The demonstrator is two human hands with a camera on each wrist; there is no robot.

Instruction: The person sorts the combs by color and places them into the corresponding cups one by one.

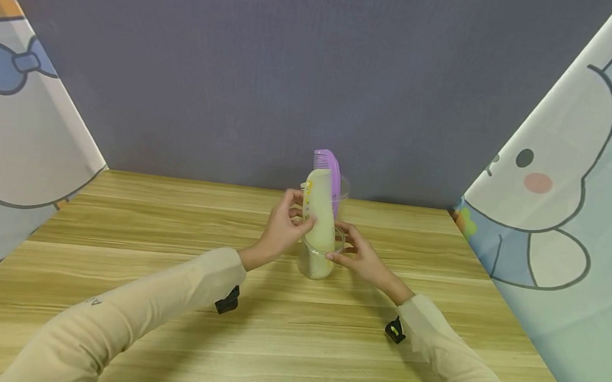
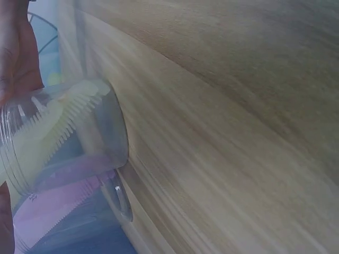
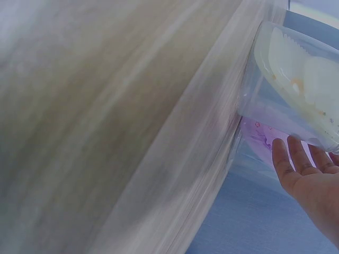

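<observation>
A pale yellow comb [image 1: 321, 216] with small printed figures stands upright in a clear plastic jar [image 1: 306, 263]. My left hand [image 1: 279, 227] pinches this comb above the rim, thumb on its front face. Around the same jar's rim, on the right side, my right hand [image 1: 361, 259] holds with its thumb in front and fingers behind. In the left wrist view the yellow comb's teeth [image 2: 66, 119] reach down inside the jar, whose base is at the tabletop. Directly behind, a purple comb [image 1: 336, 178] stands in a second clear jar [image 1: 344, 189], partly hidden by the front one.
The wood-grain table [image 1: 179, 324] ends at a dark grey panel [image 1: 212, 90] just behind the jars. Printed cartoon curtains [image 1: 552, 173] flank both sides. Black wrist-camera mounts [image 1: 227, 300] hang below the sleeves.
</observation>
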